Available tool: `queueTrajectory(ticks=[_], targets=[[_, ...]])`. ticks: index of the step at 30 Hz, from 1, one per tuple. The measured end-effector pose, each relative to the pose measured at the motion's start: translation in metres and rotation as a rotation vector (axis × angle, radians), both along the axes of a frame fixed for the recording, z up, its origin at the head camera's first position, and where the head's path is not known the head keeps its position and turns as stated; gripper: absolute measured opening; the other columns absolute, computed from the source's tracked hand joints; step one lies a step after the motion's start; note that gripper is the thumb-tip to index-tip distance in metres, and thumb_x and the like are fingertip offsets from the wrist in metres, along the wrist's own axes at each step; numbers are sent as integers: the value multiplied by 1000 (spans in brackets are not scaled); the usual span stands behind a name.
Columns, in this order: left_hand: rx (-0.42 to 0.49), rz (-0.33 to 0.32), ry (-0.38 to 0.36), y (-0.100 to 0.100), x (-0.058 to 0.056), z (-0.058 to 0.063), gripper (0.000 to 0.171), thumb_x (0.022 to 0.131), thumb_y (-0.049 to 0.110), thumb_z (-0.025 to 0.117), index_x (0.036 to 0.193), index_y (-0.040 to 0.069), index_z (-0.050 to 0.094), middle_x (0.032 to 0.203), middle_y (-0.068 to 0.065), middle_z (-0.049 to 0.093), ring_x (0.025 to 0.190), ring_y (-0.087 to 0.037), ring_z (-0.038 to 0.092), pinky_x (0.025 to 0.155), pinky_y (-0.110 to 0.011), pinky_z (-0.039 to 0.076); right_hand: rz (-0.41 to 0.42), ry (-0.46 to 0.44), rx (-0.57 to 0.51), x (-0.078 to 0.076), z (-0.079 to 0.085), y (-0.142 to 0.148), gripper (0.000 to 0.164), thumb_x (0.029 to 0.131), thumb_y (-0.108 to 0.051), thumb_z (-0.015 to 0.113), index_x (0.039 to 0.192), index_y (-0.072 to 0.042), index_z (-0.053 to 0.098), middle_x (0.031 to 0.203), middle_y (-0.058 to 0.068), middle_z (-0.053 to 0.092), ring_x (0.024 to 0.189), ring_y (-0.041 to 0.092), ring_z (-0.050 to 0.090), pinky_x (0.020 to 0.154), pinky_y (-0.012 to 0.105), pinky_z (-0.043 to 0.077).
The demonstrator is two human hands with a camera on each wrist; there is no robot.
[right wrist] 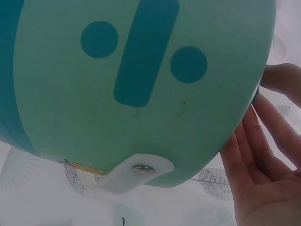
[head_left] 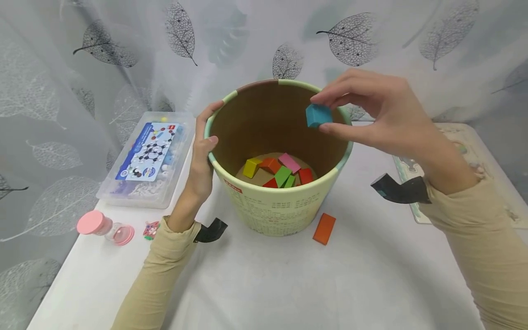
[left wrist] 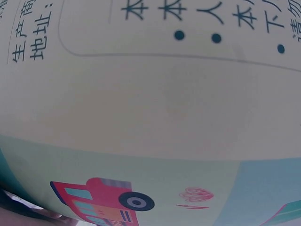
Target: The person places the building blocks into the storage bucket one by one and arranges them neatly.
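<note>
A tall pale-green bucket (head_left: 272,208) stands mid-table in the head view, printed with text and pictures. My left hand (head_left: 200,158) grips its left rim, thumb over the inside edge. Above the right side of the opening, my right hand (head_left: 371,103) pinches a blue block (head_left: 318,116) between thumb and fingers. On the bucket's floor lie several blocks, among them a yellow one (head_left: 250,168), a pink one (head_left: 289,162) and a green one (head_left: 283,175). The bucket's wall (left wrist: 164,108) fills the left wrist view. In the right wrist view the bucket mostly hides the block.
An orange block (head_left: 324,228) lies on the table by the bucket's base. To the left are a clear plastic case (head_left: 171,183) with a molecule label, a pink-capped hourglass (head_left: 106,228) and a small patterned item (head_left: 151,230). A printed board (head_left: 458,133) lies behind the right arm.
</note>
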State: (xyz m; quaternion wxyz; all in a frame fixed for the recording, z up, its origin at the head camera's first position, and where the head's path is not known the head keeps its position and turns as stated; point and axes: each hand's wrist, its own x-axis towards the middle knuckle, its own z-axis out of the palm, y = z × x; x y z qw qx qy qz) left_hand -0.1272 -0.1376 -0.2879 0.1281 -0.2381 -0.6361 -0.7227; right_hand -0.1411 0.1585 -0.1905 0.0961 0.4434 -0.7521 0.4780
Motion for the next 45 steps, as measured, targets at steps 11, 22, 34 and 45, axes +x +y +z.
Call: queueTrajectory(ticks=[11, 22, 34, 45], targets=[[-3, -3, -2, 2, 1, 1, 61, 88, 34, 38, 147, 19, 34, 147, -20, 38, 131, -44, 36, 108, -54, 31, 42, 110, 105, 5, -6, 21, 53, 65, 14, 80, 115, 1, 69, 111, 13, 68, 99, 22, 63, 95, 27, 50], [7, -7, 0, 1, 1, 1, 61, 88, 34, 37, 147, 19, 33, 147, -21, 36, 130, -45, 35, 107, -51, 33, 277, 38, 29, 57, -50, 39, 39, 73, 2, 81, 110, 0, 69, 105, 7, 70, 99, 14, 64, 89, 19, 49], [10, -3, 1, 0, 1, 1, 61, 87, 34, 37, 146, 19, 33, 147, -20, 37, 130, -45, 35, 107, -51, 32, 127, -268, 239, 59, -160, 63, 39, 78, -1, 78, 112, -18, 70, 109, -2, 69, 104, 9, 63, 93, 18, 46], [6, -9, 3, 1, 0, 1, 62, 88, 36, 38, 147, 19, 33, 147, -21, 36, 130, -45, 34, 107, -49, 33, 156, -279, 373, 54, -185, 47, 39, 80, -4, 75, 115, -23, 69, 115, -9, 67, 110, 7, 61, 99, 17, 43]])
